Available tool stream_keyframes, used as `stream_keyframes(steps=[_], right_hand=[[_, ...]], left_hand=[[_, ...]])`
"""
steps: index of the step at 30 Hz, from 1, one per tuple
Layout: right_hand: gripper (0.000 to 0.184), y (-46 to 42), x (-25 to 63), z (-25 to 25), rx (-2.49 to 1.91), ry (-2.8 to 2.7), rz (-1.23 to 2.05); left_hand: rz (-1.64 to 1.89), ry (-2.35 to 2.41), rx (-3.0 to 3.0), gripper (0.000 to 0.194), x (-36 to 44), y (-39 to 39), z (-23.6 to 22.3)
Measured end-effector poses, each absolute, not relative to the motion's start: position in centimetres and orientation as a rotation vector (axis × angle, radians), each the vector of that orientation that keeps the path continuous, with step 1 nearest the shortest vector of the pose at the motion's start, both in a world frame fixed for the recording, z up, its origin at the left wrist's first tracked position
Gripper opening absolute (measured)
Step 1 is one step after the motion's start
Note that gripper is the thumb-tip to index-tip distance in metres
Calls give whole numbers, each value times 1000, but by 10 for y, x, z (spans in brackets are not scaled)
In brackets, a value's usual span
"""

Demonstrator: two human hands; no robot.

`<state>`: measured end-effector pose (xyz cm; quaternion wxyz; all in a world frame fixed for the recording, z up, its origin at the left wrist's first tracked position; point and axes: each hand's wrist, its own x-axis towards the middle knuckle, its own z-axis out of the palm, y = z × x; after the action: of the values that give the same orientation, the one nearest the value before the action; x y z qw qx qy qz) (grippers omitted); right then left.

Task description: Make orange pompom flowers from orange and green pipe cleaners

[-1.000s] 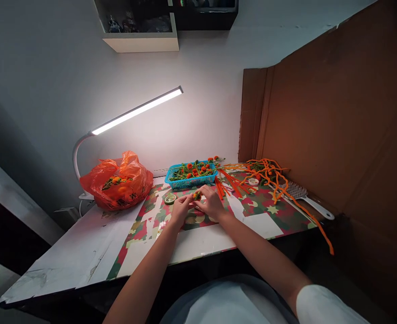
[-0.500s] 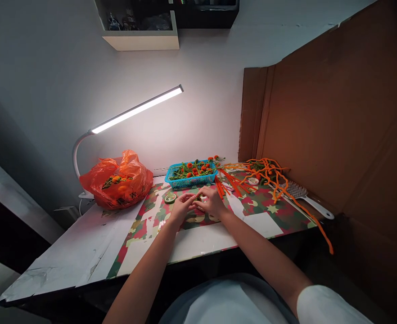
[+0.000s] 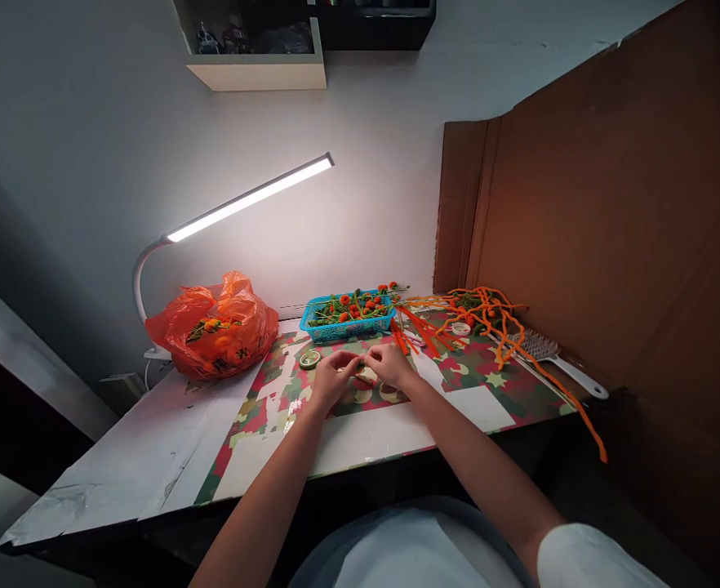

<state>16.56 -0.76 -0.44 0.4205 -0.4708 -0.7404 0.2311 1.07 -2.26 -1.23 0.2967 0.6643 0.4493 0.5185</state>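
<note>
A white lamp rises at the back left of the surface, its lit bar slanting upward to the right. Beside it, near the left part of the back edge, sits an orange plastic bag holding yellow-orange flowers; dark printed characters mark its front, too creased and small to read surely. Right of the bag, a roll of green tape lies flat. Near the middle of the surface, the left hand and right hand meet, fingertips pinching a small green piece between them, mostly hidden by the fingers. Behind them, by the back edge, a blue basket holds orange flowers on green stems. Further right lie orange strips, a white roll and tangled orange cords, one hanging over the front edge near the right corner. A hairbrush lies along the right edge, beside standing cardboard.
</note>
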Motion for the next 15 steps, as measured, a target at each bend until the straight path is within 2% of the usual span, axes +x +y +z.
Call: stream_keyframes(steps=[3, 8, 11, 15], right_hand=[[33, -6, 165, -3, -1175, -1756, 975], [25, -7, 168, 5, -1064, -1399, 1605], [25, -8, 171, 8, -998, -1343, 1753], [29, -7, 168, 6, -1050, -1325, 1734]], left_hand=[[1356, 1236, 1941, 22, 10, -25, -12], [1306, 1109, 1968, 22, 11, -26, -12], [1301, 1093, 1921, 19, 11, -27, -10], [1274, 1091, 1952, 16, 13, -28, -9]])
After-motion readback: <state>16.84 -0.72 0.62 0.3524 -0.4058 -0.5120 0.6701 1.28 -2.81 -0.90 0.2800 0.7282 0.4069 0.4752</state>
